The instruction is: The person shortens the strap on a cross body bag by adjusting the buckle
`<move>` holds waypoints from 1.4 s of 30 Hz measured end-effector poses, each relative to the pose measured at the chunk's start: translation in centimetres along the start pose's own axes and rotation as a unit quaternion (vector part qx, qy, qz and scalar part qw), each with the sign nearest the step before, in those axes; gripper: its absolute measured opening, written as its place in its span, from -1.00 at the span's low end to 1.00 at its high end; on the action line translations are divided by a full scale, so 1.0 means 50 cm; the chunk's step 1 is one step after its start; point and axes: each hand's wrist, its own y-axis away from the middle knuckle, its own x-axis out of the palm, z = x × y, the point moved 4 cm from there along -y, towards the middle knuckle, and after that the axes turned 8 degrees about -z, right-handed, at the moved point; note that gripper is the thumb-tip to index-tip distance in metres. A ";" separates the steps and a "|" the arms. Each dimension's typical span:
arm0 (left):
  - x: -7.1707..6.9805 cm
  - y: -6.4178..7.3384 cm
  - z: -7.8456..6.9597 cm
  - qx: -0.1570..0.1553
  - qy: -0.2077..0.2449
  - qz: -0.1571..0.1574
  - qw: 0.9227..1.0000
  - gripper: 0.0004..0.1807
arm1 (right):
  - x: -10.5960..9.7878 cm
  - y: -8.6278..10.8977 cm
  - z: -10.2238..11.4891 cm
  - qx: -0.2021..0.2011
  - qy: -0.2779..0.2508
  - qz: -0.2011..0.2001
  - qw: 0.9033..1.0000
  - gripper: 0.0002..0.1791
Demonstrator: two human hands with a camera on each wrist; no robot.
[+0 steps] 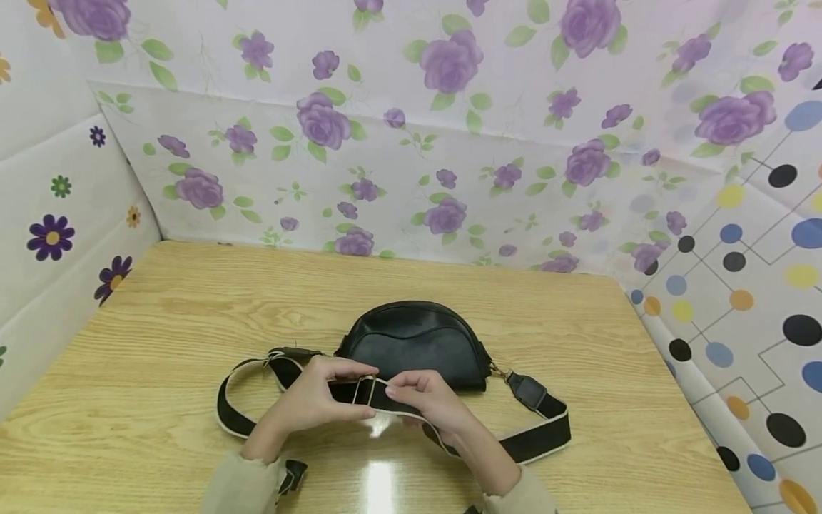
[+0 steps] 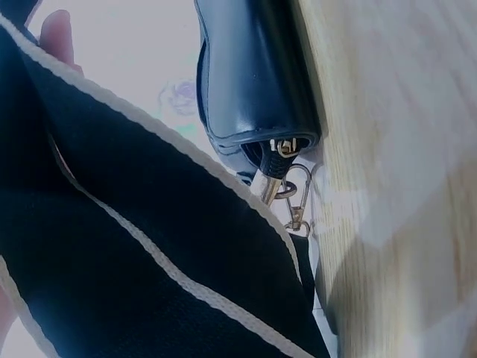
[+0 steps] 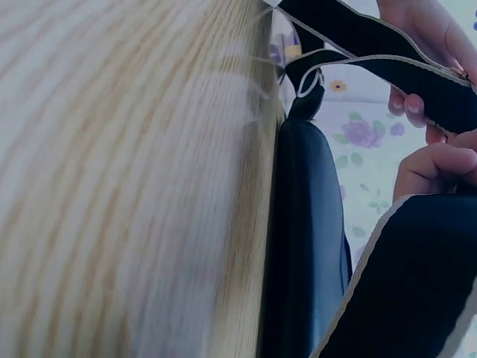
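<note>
A black half-round bag (image 1: 417,350) stands on the table behind both hands. Its black strap (image 1: 536,439) with cream edges loops out to either side. In the head view my left hand (image 1: 315,396) holds the gold slide buckle (image 1: 364,391) between thumb and fingers, with strap threaded through it. Just right of the buckle, my right hand (image 1: 433,403) pinches the strap. In the left wrist view the strap (image 2: 149,179) covers much of the picture, and a gold clasp (image 2: 297,201) hangs at the bag's end. The right wrist view shows the bag (image 3: 305,224) edge-on.
The wooden table (image 1: 160,343) reflects light near its front. A flower-print cloth (image 1: 398,157) rises behind it, with a dotted cloth (image 1: 758,321) on the right. A leather strap tab (image 1: 528,391) lies right of the bag.
</note>
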 end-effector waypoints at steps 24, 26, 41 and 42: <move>0.009 -0.004 -0.008 0.012 0.020 0.003 1.000 -0.55 | 0.016 -0.002 0.005 -0.013 -0.049 0.003 0.999 -0.90; 0.012 -0.005 -0.010 0.017 0.011 0.011 1.000 -0.54 | 0.018 -0.002 0.004 -0.012 -0.046 0.001 0.999 -0.89; 0.011 -0.005 -0.018 0.043 -0.013 -0.006 0.999 -0.57 | 0.028 -0.003 0.001 -0.011 -0.069 0.027 0.997 -0.82; 0.010 -0.006 -0.020 0.046 -0.013 -0.010 0.999 -0.57 | 0.027 -0.004 0.002 -0.010 -0.068 0.028 0.997 -0.83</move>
